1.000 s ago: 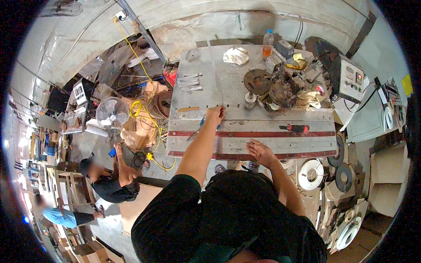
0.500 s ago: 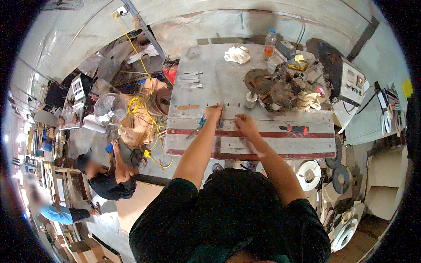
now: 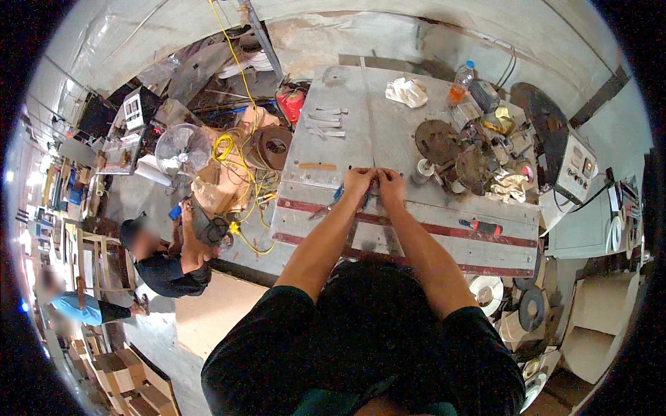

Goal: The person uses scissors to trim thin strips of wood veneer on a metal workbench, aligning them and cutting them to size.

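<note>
My left hand [image 3: 358,182] and my right hand [image 3: 391,186] meet over the middle of the metal-topped table [image 3: 378,145]. The fingertips of both are pinched together and nearly touch. Whatever lies between them is too small to make out. A blue-handled tool [image 3: 338,195], perhaps scissors, lies partly hidden beneath my left wrist. Left of my left hand is a flat tan strip [image 3: 318,166]. Farther back lie several thin grey strips [image 3: 326,122]. A red and black handled tool [image 3: 484,227] rests on the table to the right of my right forearm.
At the table's right are a white container [image 3: 422,171], a dark round plate [image 3: 438,141], greasy metal parts, cloths and a bottle of orange liquid [image 3: 459,84]. A crumpled white cloth [image 3: 406,92] lies at the back. A fan [image 3: 182,150], yellow cable and two people are to the left.
My right hand has moved in toward my left, and their fingertips have come together. The whole view has shifted and turned slightly. The nearby person on the left remains bent over.
</note>
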`<state>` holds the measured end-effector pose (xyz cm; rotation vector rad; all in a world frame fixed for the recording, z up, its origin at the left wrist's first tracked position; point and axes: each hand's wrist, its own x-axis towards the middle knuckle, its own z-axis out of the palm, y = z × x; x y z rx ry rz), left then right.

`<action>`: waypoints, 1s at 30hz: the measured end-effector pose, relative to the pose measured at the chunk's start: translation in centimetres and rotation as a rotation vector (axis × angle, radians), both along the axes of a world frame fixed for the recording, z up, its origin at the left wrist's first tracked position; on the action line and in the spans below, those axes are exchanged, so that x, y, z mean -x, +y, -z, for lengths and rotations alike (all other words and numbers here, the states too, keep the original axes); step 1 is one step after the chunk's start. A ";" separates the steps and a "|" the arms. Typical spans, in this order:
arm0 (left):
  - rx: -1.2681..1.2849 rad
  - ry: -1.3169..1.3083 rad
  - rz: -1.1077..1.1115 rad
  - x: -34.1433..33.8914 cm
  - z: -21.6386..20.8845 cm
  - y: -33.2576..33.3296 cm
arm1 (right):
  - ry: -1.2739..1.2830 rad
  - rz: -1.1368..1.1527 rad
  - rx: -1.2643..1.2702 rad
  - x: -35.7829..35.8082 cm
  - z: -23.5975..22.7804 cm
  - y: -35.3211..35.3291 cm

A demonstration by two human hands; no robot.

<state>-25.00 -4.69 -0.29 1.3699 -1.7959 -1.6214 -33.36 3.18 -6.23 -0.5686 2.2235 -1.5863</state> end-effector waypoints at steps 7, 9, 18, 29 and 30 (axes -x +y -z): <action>-0.081 0.041 0.076 -1.5 -0.3 -1.5 | -0.025 0.039 -0.026 -0.7 -1.5 -2.6; -0.178 0.151 0.120 -1.5 -1.4 -0.4 | -0.062 0.124 0.059 1.2 1.8 -3.1; -0.361 0.236 0.037 -6.2 0.7 0.2 | -0.532 -0.238 0.079 2.4 3.3 -2.3; -0.394 0.324 0.115 -8.1 -1.1 5.1 | -0.218 -0.063 0.059 6.5 11.3 -1.4; -0.395 0.325 0.120 -8.4 -1.1 5.2 | -0.237 -0.019 0.091 6.0 11.2 -1.5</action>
